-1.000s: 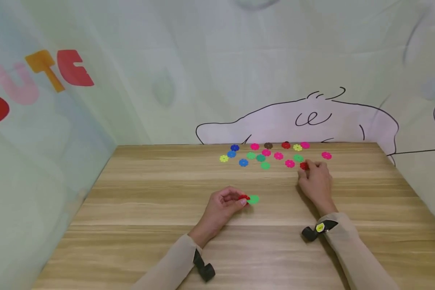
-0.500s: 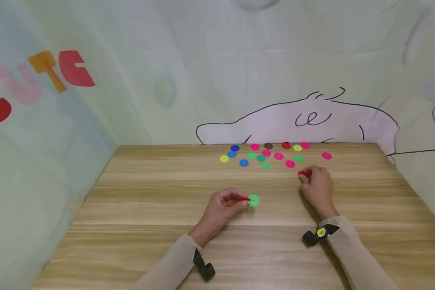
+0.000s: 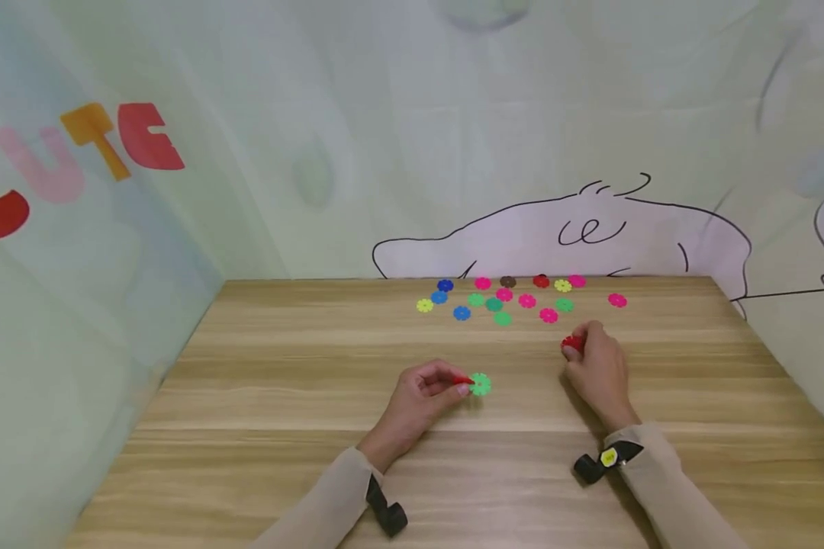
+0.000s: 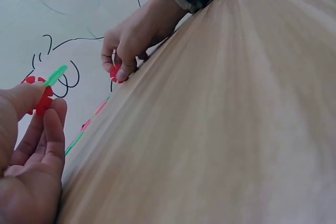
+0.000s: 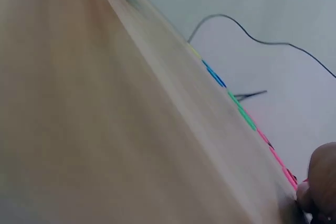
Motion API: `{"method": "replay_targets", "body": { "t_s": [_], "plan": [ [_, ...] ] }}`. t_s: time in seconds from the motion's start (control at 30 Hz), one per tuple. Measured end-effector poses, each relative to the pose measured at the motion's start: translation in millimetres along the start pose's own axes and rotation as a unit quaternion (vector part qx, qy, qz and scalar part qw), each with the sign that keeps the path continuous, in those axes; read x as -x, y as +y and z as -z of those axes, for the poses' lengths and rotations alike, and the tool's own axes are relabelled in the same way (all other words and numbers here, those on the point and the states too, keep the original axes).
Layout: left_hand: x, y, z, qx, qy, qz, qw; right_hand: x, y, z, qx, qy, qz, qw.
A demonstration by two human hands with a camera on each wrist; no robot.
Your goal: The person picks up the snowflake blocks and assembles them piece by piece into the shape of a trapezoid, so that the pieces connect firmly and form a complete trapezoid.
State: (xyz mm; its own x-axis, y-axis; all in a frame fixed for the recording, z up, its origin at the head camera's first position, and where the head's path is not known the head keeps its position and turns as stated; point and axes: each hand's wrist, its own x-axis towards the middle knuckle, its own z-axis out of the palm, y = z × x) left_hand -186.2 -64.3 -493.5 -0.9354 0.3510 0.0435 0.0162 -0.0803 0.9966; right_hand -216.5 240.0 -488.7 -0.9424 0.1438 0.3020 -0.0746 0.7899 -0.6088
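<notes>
Between thumb and fingers my left hand (image 3: 422, 393) pinches a red notched disc (image 4: 43, 100), a flower-shaped interlocking piece. A green notched disc (image 3: 480, 384) is joined to it at an angle and sticks out to the right, above the table. My right hand (image 3: 599, 370) pinches another red notched disc (image 3: 572, 344) low over the wood, to the right of and farther away than the left hand. In the left wrist view that second red disc (image 4: 117, 73) shows under the right fingers. The right wrist view catches only part of each hand at its edges.
Several loose notched discs lie flat near the table's back edge, among them a blue one (image 3: 461, 313), a yellow one (image 3: 424, 306) and a pink one (image 3: 617, 300). A printed cloth wall (image 3: 281, 152) stands directly behind the wooden table (image 3: 281, 381).
My right hand has lifted the red disc from the group and drawn it back toward me. In the left hand the joined discs have turned, so the green one now faces the head camera.
</notes>
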Motion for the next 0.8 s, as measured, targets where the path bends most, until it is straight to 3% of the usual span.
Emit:
{"method": "replay_targets", "body": {
  "t_s": [0.1,0.17,0.33,0.47,0.6,0.8],
  "plan": [
    [0.4,-0.5,0.4,-0.001,0.000,0.003,1.0000,13.9,-8.9,-6.7,-0.077,0.003,0.047,0.9959],
    [0.7,-0.3,0.6,-0.005,0.002,0.006,1.0000,24.6,-16.5,-11.7,-0.143,-0.012,0.074,0.9868],
    [0.2,0.1,0.4,-0.016,0.004,0.006,0.9998,47.1,-35.2,-22.2,-0.287,-0.064,0.126,0.9473],
    [-0.2,0.5,0.6,-0.024,0.001,0.003,0.9997,57.2,-47.8,-28.0,-0.348,-0.109,0.163,0.9168],
    [0.2,1.0,1.5,-0.026,0.004,0.003,0.9997,61.4,-54.7,-32.0,-0.351,-0.117,0.176,0.9120],
    [1.0,1.5,1.1,-0.013,-0.004,0.002,0.9999,63.2,-54.0,-33.3,-0.322,-0.113,0.183,0.9220]
  ]
}}
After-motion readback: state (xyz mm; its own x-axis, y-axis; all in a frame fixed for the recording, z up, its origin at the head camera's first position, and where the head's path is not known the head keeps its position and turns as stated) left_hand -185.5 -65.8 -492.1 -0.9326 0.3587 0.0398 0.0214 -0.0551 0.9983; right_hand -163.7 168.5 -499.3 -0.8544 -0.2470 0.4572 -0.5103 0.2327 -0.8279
